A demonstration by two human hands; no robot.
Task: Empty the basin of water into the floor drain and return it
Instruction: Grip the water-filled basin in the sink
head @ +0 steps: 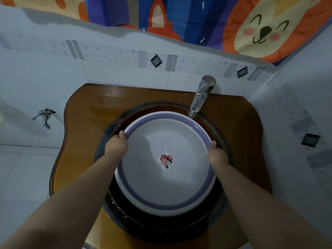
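Tiled washroom, amber counter (86,123): water-filled basin (162,206) seated in dark sink bowl (161,229), left hand (116,143) and right hand (218,156) gripping opposite rim edges, thumbs over, other fingers hidden; lift stage, next calling for level raise.

Left hand (116,143) and right hand (218,154) grip the basin (167,186) rim over the sink (225,155).

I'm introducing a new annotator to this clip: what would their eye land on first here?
First, the round white basin with a purple rim band, in the dark glass sink bowl at centre, gripped at its rim by the left hand and right hand. Next, the bright cartoon-animal curtain across the top, and the chrome faucet by the basin's far right edge.
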